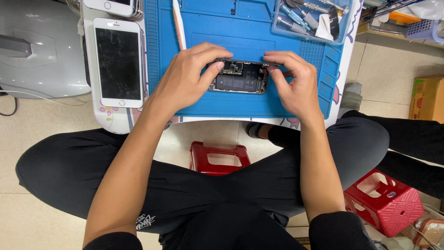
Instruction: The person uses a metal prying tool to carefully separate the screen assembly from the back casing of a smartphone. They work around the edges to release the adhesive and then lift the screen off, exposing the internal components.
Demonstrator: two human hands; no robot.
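Two hands, left hand [185, 76] and right hand [296, 85], fingers pinching one opened phone [240, 78], two white phones [119, 62] beside blue mat [240, 28]

A single head-worn camera looks steeply down, fairly close, over the table's near edge [222, 119]. Its far edge is apparently cropped.

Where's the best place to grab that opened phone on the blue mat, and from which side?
Grip the opened phone by its long metal edges, coming from above. It lies flat with its internals facing up, and the left hand and right hand already pinch its short ends.
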